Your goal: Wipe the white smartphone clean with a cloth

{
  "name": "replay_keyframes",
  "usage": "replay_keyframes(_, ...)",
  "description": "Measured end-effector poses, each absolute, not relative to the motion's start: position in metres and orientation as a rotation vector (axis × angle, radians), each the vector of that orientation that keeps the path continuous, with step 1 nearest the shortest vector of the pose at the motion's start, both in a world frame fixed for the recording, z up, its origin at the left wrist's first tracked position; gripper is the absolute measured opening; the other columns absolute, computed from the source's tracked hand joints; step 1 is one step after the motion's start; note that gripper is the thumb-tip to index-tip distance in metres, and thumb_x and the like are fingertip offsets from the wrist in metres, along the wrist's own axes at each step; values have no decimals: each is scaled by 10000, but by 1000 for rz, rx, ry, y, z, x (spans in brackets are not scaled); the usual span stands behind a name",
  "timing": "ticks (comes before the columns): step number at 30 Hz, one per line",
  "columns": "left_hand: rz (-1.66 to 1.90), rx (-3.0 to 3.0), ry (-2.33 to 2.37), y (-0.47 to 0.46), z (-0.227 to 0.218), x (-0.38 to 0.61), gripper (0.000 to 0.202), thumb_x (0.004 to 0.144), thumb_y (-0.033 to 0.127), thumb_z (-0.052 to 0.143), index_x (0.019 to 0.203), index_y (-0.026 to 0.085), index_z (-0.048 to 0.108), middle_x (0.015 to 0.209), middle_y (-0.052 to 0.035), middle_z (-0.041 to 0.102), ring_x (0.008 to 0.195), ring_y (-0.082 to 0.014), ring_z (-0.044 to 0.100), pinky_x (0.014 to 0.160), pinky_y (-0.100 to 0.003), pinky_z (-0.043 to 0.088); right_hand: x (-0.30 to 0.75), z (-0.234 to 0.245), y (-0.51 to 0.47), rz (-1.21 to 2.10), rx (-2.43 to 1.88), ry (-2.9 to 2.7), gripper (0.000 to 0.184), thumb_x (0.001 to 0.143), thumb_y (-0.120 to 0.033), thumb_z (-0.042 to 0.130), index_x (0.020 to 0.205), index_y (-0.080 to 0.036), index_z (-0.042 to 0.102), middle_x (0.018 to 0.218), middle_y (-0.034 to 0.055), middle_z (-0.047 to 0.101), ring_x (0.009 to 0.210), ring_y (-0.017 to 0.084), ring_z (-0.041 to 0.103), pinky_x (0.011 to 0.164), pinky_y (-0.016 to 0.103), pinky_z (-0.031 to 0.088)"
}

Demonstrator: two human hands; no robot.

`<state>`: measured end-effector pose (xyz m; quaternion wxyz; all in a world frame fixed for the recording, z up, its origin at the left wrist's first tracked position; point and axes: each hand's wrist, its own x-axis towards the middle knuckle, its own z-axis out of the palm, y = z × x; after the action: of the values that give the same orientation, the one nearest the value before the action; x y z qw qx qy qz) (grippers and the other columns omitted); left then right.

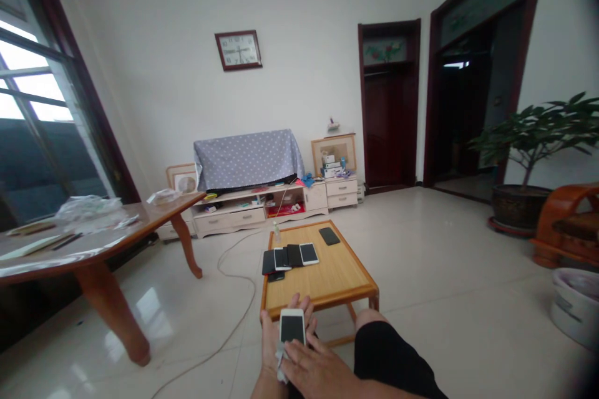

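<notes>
A white smartphone with a dark screen lies face up in my left hand, whose fingers show around its far end and side. My right hand rests over the phone's near end, fingers pressed on a crumpled pale cloth or tissue against the phone. Part of the cloth hangs out below, by my left wrist. Beyond my hands stands a low wooden table. On it several phones lie side by side, among them a white phone, with a single dark phone farther right and a small clear bottle behind.
A large brown table with plastic bags stands at left. A cable runs across the floor. At right are a potted plant, a wooden chair and a white bucket. A low cabinet lines the far wall.
</notes>
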<state>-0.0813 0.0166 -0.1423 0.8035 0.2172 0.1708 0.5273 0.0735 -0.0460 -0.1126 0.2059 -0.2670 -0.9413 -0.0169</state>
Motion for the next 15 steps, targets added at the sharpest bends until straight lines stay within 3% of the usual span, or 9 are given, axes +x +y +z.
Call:
replay_keyframes(3,1155,429,387,11,-151,-87,877,871,830,210,1509,238,322,1429,-194,576,1404,-317,478,1171,-523,350,75,-109,-58,97,-683,-2697,651,976,-642,485,1447,-194,489,1453,146,562,1331,279,545,1160,443,367)
replay_keyframes(6,1183,421,378,13,-150,-89,829,886,811,234,1451,230,407,1438,-186,569,1417,-325,460,1165,-535,356,76,-97,-61,239,-693,-2704,716,972,-656,480,1509,-187,425,1520,160,482,1399,290,466,1199,459,295)
replay_keyframes(11,1226,424,376,25,-141,-91,839,871,835,221,1384,222,473,1442,-170,565,1410,-334,465,1176,-524,353,72,-84,-58,359,-764,-2673,665,1011,-572,450,1547,-188,364,1576,161,397,1467,281,359,1236,475,198)
replay_keyframes(15,1265,406,384,32,-137,-93,866,863,846,230,1393,200,458,1446,-186,552,1402,-342,474,1163,-533,365,66,-80,-53,332,-799,-2633,561,1025,-451,465,1528,-214,390,1571,121,423,1475,244,346,1251,452,165)
